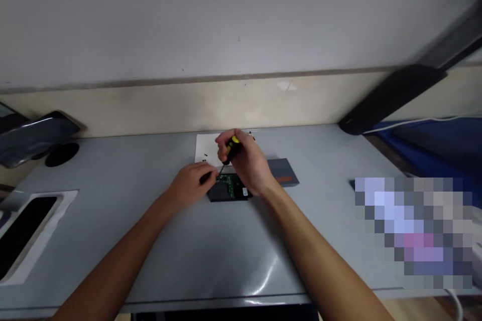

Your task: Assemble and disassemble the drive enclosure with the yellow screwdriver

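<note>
My right hand (251,160) is wrapped around a black and yellow screwdriver (232,146), its shaft slanting down to the left. The tip meets the upper left part of a green circuit board (230,184) set in a flat black device (222,193). My left hand (194,180) is closed at the device's left corner, fingertips beside the screwdriver tip. Something dark shows between those fingers, too small to name. Behind the hands lies a white sheet of paper (203,144) with several tiny dark screws (205,155) on it. A flat grey panel (280,166) lies partly behind my right wrist.
The grey table (169,261) runs up to the wall. At left are a black-screened phone or tablet (28,230) on white paper and a dark stand (62,154). A black monitor base (376,100) stands back right; a pixelated area (414,230) covers the right side.
</note>
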`<action>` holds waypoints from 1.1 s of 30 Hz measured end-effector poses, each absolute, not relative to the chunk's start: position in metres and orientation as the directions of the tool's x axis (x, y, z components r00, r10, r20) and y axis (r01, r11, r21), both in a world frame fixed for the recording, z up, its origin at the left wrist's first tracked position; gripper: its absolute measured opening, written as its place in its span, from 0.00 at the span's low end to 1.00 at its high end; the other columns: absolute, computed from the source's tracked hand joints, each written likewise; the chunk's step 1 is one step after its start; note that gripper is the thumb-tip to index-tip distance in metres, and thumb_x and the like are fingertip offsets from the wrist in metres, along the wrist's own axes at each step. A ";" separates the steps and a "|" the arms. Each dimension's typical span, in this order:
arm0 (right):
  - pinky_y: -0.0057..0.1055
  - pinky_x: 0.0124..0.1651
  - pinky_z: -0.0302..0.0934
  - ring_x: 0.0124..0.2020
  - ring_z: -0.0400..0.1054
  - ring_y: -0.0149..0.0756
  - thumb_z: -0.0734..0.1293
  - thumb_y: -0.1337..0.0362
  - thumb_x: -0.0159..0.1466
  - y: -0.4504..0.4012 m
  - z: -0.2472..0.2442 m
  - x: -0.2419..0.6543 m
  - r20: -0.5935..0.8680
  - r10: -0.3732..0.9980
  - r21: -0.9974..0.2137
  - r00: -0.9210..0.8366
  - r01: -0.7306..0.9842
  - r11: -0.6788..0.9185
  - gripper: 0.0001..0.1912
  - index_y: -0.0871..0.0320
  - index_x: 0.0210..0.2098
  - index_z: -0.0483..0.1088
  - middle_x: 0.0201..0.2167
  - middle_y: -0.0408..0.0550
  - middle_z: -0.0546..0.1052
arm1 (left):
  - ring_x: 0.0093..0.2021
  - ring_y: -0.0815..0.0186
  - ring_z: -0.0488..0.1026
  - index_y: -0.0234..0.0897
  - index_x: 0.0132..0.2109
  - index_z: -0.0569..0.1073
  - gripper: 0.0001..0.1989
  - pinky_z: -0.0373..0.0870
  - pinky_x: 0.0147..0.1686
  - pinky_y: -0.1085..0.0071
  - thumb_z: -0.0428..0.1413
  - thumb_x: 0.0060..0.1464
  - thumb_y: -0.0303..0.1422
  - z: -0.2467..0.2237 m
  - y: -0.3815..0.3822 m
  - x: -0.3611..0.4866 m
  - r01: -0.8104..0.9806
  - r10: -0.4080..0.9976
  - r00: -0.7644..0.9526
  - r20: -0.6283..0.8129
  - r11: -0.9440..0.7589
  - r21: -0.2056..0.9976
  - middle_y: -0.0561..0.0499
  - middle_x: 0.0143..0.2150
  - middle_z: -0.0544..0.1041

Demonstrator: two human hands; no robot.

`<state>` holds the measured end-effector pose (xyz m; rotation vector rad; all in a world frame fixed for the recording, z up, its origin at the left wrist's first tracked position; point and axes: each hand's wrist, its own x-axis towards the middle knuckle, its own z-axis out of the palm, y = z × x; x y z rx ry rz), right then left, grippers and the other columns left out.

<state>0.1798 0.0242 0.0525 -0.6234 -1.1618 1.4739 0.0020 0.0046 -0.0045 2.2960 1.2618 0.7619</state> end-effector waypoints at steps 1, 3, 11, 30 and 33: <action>0.33 0.35 0.61 0.29 0.63 0.32 0.63 0.45 0.70 0.024 0.053 0.179 0.209 0.947 -0.910 -0.245 -0.403 0.097 0.20 0.54 0.36 0.74 0.27 0.43 0.68 | 0.39 0.65 0.77 0.41 0.41 0.77 0.09 0.71 0.43 0.68 0.51 0.66 0.29 -0.005 0.004 0.002 0.634 0.857 0.439 0.270 -0.509 0.583 0.53 0.40 0.81; 0.32 0.39 0.63 0.33 0.68 0.32 0.67 0.48 0.67 0.022 0.055 0.178 0.191 0.961 -0.920 -0.197 -0.378 0.106 0.16 0.54 0.35 0.72 0.30 0.43 0.72 | 0.40 0.65 0.77 0.41 0.41 0.76 0.09 0.71 0.44 0.67 0.51 0.66 0.28 -0.005 0.004 0.002 0.634 0.855 0.438 0.279 -0.514 0.578 0.53 0.40 0.81; 0.27 0.26 0.54 0.20 0.56 0.26 0.71 0.56 0.64 0.022 0.056 0.175 0.200 0.967 -0.882 -0.156 -0.459 0.108 0.20 0.51 0.32 0.54 0.21 0.33 0.62 | 0.38 0.66 0.76 0.41 0.40 0.75 0.10 0.70 0.41 0.69 0.49 0.67 0.29 -0.005 0.005 0.001 0.639 0.846 0.466 0.258 -0.524 0.563 0.53 0.39 0.80; 0.28 0.25 0.49 0.20 0.52 0.27 0.74 0.48 0.62 0.019 0.047 0.166 0.241 0.953 -0.874 -0.181 -0.468 0.132 0.22 0.51 0.32 0.58 0.19 0.32 0.59 | 0.39 0.66 0.76 0.40 0.40 0.76 0.10 0.69 0.41 0.69 0.50 0.68 0.30 -0.006 0.002 0.002 0.641 0.841 0.458 0.287 -0.537 0.549 0.52 0.39 0.80; 0.29 0.26 0.46 0.22 0.48 0.28 0.69 0.44 0.65 0.018 0.047 0.168 0.274 0.949 -0.893 -0.157 -0.408 0.191 0.21 0.52 0.31 0.61 0.21 0.34 0.56 | 0.40 0.65 0.76 0.40 0.41 0.76 0.11 0.69 0.43 0.68 0.49 0.69 0.31 -0.007 0.002 0.002 0.648 0.843 0.456 0.283 -0.533 0.544 0.52 0.40 0.80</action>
